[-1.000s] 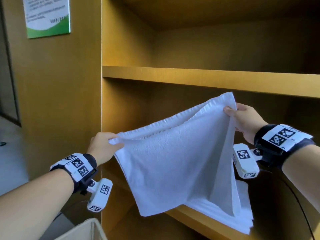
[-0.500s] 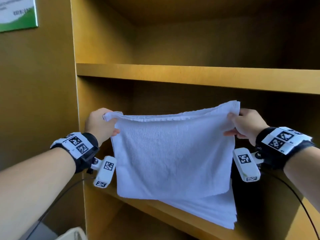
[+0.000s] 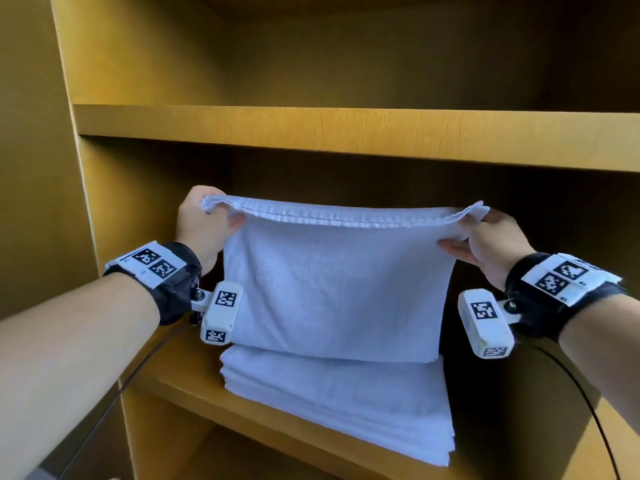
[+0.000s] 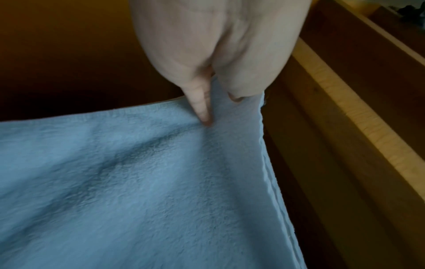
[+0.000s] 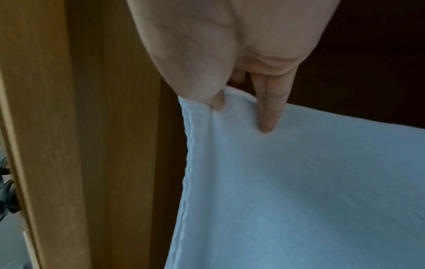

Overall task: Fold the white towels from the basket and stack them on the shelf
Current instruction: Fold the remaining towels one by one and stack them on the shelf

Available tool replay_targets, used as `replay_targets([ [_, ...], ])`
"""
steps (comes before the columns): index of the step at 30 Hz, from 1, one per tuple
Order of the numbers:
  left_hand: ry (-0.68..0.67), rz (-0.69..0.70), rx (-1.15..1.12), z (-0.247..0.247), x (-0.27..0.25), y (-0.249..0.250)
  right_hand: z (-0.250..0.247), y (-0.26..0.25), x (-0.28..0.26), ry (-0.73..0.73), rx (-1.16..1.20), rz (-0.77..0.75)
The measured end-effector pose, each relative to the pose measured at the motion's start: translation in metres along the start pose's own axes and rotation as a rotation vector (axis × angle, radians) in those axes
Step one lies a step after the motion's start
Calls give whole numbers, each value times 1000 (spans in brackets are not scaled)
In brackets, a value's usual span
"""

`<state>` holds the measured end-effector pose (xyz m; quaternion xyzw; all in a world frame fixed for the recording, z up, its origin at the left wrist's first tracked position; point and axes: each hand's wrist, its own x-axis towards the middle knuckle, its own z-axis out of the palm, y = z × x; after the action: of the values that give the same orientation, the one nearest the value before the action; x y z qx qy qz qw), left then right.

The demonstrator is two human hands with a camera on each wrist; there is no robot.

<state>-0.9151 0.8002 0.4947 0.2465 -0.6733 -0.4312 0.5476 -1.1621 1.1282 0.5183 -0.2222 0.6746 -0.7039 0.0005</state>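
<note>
A folded white towel (image 3: 332,285) hangs by its top edge inside the middle shelf bay. My left hand (image 3: 202,225) pinches its top left corner, and my right hand (image 3: 485,237) pinches the top right corner. The towel's lower edge hangs just above a stack of folded white towels (image 3: 339,396) lying on the shelf board (image 3: 194,389). In the left wrist view the left hand (image 4: 214,94) pinches the towel (image 4: 138,182) between thumb and finger. The right wrist view shows my right hand (image 5: 241,102) pinching the towel (image 5: 299,191) the same way. The basket is out of view.
The wooden shelf unit has an upper board (image 3: 346,133) just above the towel and a left side panel (image 3: 104,237) close to my left wrist. Another bay opens below the stack. Dark cables run down from both wrist cameras.
Both hands have carried the towel forward and level into the shelf bay, over the stack. The towel, slanted a second ago, now hangs flat and square. The view has moved closer to the shelf.
</note>
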Motion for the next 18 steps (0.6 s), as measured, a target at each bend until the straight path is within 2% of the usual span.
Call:
replay_targets([
  [4,-13,62,3,21,11,-6,-1,8,17,37,56,-18],
  [8,-12,45,-92,35,15,-12,-2,16,23,59,68,6],
  [11,-41,33,-37,37,13,-18,-3,24,20,55,10,47],
  [18,-125,-117,-121,23,-1,-33,-11,39,2,-5,-166,44],
])
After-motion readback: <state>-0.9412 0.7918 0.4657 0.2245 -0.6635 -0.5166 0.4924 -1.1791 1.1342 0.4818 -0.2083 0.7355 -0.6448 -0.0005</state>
